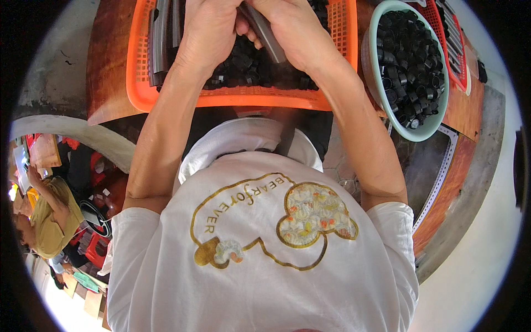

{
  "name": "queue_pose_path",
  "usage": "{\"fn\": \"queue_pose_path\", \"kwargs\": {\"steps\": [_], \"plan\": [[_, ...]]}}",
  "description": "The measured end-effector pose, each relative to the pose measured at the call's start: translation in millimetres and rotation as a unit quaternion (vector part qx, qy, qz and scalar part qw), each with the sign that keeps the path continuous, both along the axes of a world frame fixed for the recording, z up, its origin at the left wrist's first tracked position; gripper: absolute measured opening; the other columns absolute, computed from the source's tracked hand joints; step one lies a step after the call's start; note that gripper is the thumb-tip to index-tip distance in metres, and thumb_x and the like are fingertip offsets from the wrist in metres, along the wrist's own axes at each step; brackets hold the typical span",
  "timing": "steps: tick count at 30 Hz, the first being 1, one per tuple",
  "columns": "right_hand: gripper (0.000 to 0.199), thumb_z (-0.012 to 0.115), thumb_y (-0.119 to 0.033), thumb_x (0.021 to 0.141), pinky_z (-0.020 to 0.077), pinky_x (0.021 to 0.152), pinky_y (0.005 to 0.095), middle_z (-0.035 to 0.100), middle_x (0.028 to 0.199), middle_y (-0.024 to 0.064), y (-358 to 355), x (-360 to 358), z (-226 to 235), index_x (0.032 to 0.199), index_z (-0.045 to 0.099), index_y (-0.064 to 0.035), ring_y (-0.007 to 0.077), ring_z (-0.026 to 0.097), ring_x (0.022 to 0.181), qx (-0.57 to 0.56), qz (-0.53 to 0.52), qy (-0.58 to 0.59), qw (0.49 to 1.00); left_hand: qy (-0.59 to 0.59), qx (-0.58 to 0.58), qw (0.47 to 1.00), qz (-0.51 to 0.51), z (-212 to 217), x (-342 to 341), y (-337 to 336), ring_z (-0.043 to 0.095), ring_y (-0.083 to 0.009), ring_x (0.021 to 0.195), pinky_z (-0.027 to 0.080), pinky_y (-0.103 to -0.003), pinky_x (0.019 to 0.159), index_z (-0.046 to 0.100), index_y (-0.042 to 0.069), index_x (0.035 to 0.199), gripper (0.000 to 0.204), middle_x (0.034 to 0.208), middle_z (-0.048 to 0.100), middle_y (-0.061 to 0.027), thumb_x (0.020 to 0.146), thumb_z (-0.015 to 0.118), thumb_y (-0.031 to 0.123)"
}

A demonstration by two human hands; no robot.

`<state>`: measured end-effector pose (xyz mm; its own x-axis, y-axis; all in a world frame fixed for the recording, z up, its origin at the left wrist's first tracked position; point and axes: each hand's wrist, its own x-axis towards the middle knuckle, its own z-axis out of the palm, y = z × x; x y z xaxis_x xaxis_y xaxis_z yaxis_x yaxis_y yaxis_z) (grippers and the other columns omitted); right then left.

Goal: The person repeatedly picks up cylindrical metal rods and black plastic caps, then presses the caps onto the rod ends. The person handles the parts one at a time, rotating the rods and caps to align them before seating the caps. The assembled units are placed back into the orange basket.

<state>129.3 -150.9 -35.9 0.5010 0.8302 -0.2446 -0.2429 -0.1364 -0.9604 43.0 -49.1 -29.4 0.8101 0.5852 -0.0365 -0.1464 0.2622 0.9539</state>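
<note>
At the top edge my two hands meet above an orange plastic basket [232,99]. My right hand [293,33] is closed around a dark grey tube [265,36], which slants down with its near end under the palm. Curled fingertips show on the tube's left side. My left hand [210,27] is closed near the tube's far end; its fingers are largely cut off by the frame, so what it grips is hidden. Beneath the hands lie many small black ring-like pieces [240,63]. Along the basket's left side more long dark tubes [162,44] lie in a bundle.
A pale green basin [377,83] full of black ring pieces [412,66] stands right of the basket on the wooden table [108,72]. Beyond it is a red basket [454,66] with long rods. At lower left, another person [55,216] sits among red stools [98,249].
</note>
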Motion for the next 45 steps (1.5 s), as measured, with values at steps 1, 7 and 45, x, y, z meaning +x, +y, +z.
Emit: {"fn": "queue_pose_path", "kwargs": {"steps": [1,7,45], "plan": [[0.041,0.045,-0.041,0.111,0.0418,0.047,0.0214,0.061,0.072,-0.0006,2,0,-2,0.098,0.065,-0.0075,0.0081,0.055,0.056,0.017,0.021,0.003,1.0,-0.029,0.0,1.0,-0.001,-1,1,0,0.052,-0.0067,0.047,0.038,-0.021,0.041,0.071,-0.003,0.102,0.037,0.071,0.064,-0.0036,0.098,0.067,0.033],[0.041,0.047,-0.042,0.111,0.0422,0.047,0.0211,0.061,0.071,-0.0011,4,-2,-11,0.099,0.066,-0.008,0.0075,0.055,0.054,0.067,0.013,0.052,0.996,-0.026,-0.016,1.0,-0.001,-3,2,0,0.053,-0.0087,0.048,0.039,-0.022,0.04,0.07,-0.003,0.105,0.036,0.072,0.065,-0.0049,0.098,0.067,0.032],[0.04,0.052,-0.037,0.107,0.0421,0.045,0.0226,0.059,0.065,-0.0009,19,8,5,0.123,0.065,-0.0033,0.0069,0.053,0.051,0.055,0.088,-0.051,0.993,-0.043,-0.144,0.987,0.048,-8,5,12,0.067,-0.0219,0.091,0.052,-0.027,0.061,0.062,0.002,0.106,0.05,0.114,0.07,-0.0212,0.112,0.037,0.045]]}}
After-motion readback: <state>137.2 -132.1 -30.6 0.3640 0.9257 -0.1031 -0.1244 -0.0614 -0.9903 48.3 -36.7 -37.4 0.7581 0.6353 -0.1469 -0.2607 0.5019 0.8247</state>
